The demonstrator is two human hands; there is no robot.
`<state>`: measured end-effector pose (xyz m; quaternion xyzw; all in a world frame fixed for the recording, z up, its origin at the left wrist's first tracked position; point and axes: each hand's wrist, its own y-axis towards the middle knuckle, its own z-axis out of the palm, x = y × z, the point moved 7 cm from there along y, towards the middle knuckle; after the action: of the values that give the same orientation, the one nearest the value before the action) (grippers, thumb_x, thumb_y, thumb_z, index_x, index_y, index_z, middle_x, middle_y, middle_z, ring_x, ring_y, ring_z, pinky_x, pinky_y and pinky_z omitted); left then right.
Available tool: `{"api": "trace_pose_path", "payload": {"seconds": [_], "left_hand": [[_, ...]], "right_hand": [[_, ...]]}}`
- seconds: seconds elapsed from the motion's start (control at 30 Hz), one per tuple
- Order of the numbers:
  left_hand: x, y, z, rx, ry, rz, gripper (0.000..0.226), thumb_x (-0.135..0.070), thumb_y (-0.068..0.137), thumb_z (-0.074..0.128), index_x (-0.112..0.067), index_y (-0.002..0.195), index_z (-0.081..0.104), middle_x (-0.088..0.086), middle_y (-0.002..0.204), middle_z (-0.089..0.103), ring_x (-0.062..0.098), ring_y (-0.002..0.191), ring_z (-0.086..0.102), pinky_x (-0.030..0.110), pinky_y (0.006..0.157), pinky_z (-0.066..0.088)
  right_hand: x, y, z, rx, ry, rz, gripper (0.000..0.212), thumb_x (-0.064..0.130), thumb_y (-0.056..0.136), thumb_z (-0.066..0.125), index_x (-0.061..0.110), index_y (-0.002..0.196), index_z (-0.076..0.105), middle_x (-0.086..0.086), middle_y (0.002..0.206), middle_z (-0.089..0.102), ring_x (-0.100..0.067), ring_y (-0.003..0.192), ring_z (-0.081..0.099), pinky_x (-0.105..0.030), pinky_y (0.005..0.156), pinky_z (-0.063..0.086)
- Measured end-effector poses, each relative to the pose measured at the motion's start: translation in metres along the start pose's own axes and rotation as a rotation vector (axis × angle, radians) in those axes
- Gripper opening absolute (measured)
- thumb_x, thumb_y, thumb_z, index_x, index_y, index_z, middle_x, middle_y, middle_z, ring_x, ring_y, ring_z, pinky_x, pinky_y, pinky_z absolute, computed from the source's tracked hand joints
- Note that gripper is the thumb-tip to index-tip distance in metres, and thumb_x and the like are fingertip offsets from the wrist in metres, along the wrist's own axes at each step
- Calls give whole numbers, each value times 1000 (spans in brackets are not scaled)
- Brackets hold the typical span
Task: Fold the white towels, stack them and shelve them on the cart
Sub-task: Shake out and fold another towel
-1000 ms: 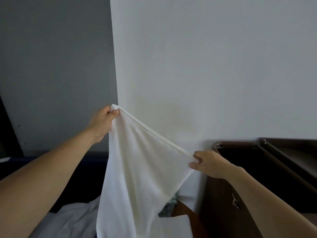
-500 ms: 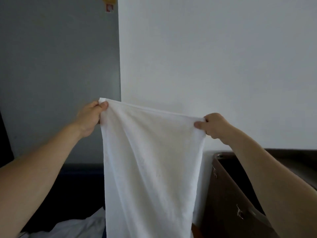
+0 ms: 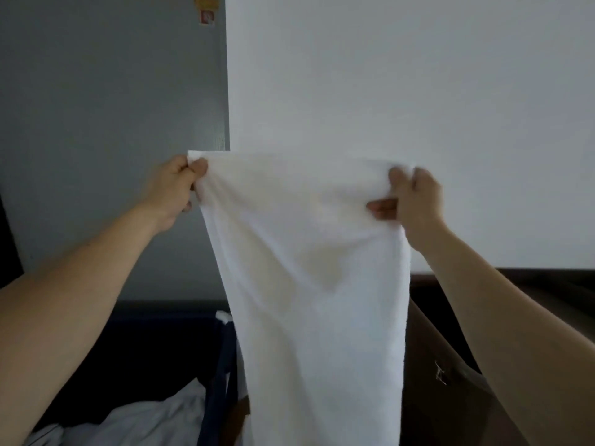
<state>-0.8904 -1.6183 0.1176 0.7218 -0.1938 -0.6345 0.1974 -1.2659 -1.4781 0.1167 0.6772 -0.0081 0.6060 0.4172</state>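
At the far left stands a grey wall [image 3: 96, 123], with a small yellow and red sticker [image 3: 206, 12] near its top edge; below it, in the lower left corner, lies a heap of white linen [image 3: 145, 423] beside a dark blue frame [image 3: 222, 371]. The left hand [image 3: 174, 188] is raised in front of the grey wall; its fingers are curled and they pinch the upper left corner of the white towel [image 3: 315, 300]. The towel is in the air, in the middle of the view, spread flat between both hands; its upper edge is almost level and the rest hangs straight down, out of the picture. The right hand [image 3: 415, 197] is a little blurred; it grips the upper right corner, with the thumb on the near side of the cloth. Behind is a white wall [image 3: 418, 91]; at the lower right stands the dark brown cart [image 3: 450, 365], just beside the hanging towel.
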Motion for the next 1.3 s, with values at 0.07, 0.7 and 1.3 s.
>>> {"api": "trace_pose_path", "payload": {"seconds": [0.07, 0.7, 1.3], "left_hand": [[13, -17, 5, 41, 48, -68, 18, -29, 103, 51, -26, 87, 57, -2, 83, 58, 11, 68, 51, 18, 39, 27], [9, -92, 23, -279, -53, -124, 15, -31, 101, 55, -23, 91, 63, 0, 101, 64, 19, 89, 64, 26, 53, 59], [43, 33, 58, -162, -89, -82, 18, -24, 104, 50, -11, 92, 54, -1, 94, 53, 15, 84, 57, 31, 60, 62]], "right_hand": [[-4, -7, -4, 31, -57, 42, 19, 24, 101, 53, 10, 90, 49, -17, 78, 62, -29, 53, 70, -42, 51, 58], [-21, -28, -48, 94, -100, 33, 29, 26, 101, 52, -3, 100, 53, -10, 77, 66, -26, 61, 73, -49, 62, 61], [-58, 53, -5, -3, -114, 46, 23, 25, 103, 49, 17, 82, 44, -3, 87, 59, -24, 69, 74, -54, 77, 59]]}}
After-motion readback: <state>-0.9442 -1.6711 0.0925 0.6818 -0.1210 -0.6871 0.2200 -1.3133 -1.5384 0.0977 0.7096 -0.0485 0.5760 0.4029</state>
